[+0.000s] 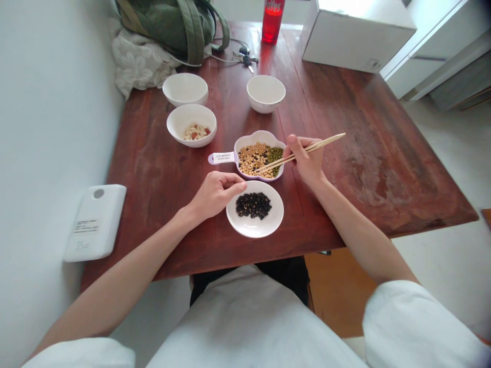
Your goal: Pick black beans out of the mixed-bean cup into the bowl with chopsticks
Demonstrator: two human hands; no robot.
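My right hand [308, 157] is closed around a pair of wooden chopsticks [326, 142]. Their tips reach among the yellow soybeans [251, 154] in a flower-shaped white dish with a lilac handle [223, 158]. Green mung beans [274, 155] fill the right side of that dish, and a few dark beans lie scattered among the soybeans. Just in front of it stands a small white plate [255, 229] bearing a pile of black beans [253, 205]. At the plate's upper left rim, my left hand [217, 193] has its fingers curled, with thumb and forefinger pinched at the edge.
A white bowl with nuts [191, 134] stands at the upper left, before another white bowl [184, 88]. A third bowl [266, 93] is further right. Behind are a green backpack [164, 28], keys [247, 59], a red bottle [272, 25] and a white box [353, 38]. A power bank [95, 222] lies left.
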